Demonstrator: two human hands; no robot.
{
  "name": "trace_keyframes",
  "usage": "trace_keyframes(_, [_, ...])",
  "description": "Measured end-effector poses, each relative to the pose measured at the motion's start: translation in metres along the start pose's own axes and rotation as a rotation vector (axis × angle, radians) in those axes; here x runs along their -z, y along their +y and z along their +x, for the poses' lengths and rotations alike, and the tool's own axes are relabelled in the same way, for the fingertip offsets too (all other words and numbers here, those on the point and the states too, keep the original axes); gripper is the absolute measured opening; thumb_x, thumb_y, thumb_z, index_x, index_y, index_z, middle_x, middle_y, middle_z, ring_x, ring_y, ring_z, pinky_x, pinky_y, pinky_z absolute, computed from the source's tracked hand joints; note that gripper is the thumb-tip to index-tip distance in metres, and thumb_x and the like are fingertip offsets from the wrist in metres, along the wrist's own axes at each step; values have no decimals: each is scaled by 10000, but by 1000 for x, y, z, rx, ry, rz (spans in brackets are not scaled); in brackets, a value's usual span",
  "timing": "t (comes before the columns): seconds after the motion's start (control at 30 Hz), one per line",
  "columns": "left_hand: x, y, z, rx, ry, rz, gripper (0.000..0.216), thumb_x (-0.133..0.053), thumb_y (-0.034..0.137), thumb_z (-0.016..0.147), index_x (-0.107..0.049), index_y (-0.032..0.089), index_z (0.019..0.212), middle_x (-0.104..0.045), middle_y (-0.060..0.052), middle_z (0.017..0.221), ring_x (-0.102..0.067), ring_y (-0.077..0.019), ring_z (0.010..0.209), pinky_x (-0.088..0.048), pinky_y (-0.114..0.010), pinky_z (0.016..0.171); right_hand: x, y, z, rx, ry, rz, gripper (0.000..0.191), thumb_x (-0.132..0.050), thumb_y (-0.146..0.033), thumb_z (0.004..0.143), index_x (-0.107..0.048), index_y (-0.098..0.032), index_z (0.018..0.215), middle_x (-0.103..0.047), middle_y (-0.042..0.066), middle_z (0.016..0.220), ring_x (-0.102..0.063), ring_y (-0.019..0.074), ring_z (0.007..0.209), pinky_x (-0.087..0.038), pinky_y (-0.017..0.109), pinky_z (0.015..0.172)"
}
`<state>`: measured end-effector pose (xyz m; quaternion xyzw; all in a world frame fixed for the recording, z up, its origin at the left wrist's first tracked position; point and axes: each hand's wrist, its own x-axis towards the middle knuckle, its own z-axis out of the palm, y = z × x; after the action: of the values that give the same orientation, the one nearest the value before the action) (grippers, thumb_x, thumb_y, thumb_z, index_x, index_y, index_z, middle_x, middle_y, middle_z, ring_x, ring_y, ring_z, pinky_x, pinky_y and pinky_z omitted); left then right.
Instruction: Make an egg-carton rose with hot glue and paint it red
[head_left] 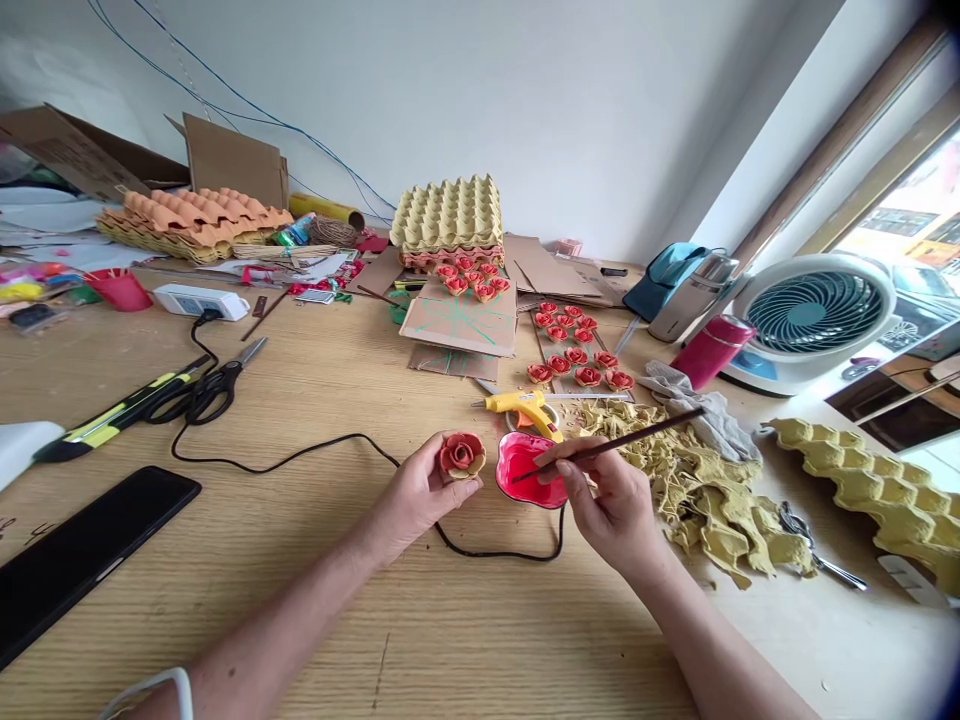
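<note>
My left hand [416, 495] is closed round a small egg-carton rose [462, 455], painted red inside with a yellowish rim. My right hand [611, 505] pinches a thin dark paintbrush [622, 440], whose tip dips into a pink dish of red paint [529, 470] standing on the wooden table [315, 560] between my hands. A yellow glue gun [525, 405] lies just behind the dish, and its black cord runs under my left hand.
Several finished red roses [574, 355] lie on cardboard behind. Carton scraps [697, 480] and a cut egg tray [877, 490] lie at the right, near a fan [814, 315]. Scissors [210, 385], a phone [82, 550] and stacked egg trays [448, 215] lie left and back.
</note>
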<state>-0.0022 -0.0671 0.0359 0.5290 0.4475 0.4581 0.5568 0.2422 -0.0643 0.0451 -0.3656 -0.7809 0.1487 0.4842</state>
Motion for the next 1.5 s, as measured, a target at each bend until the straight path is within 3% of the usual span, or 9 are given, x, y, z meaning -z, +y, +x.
trace_keyframes(0.2, [-1, -2, 0, -20, -67, -6, 463, -836, 346, 730, -602, 186, 1095, -669, -82, 1117, -646, -233, 1012, -521, -377, 940, -3, -8, -1, 40, 157, 295, 186, -513, -146, 1032, -593, -263, 1152, -730, 67, 1093, -766, 212, 970, -648, 379, 828])
trace_keyframes(0.47, [-4, -6, -3, 4, -146, -41, 491, -831, 306, 752, -593, 185, 1164, -657, -76, 1179, -634, -228, 1081, -532, -352, 950, -5, -14, 1, 109, 93, 299, 170, -479, -148, 1048, -567, -251, 1151, -750, 74, 1113, -755, 211, 1028, -604, 426, 937])
trace_keyframes(1.0, [-4, 6, -6, 54, -117, -145, 511, -891, 375, 708, -624, 178, 1096, -659, -61, 1113, -653, -201, 966, -539, -362, 928, 2, -13, -2, 121, 38, 310, 163, -464, -157, 1045, -567, -243, 1137, -730, 92, 1071, -749, 219, 908, -636, 412, 785])
trace_keyframes(1.23, [-2, 6, -6, 89, -150, -188, 509, -890, 381, 719, -617, 179, 1099, -683, -63, 1137, -686, -180, 910, -533, -350, 929, 0, -9, -4, 131, 38, 258, 129, -481, -183, 1044, -559, -246, 1124, -744, 105, 1116, -749, 240, 978, -614, 466, 869])
trace_keyframes(1.5, [-1, 5, -7, 96, -124, -193, 540, -898, 401, 702, -616, 186, 1108, -697, -65, 1124, -695, -198, 923, -533, -337, 890, 2, -10, -4, 126, 7, 278, 160, -476, -160, 1041, -558, -252, 1142, -749, 92, 1109, -759, 227, 977, -631, 441, 857])
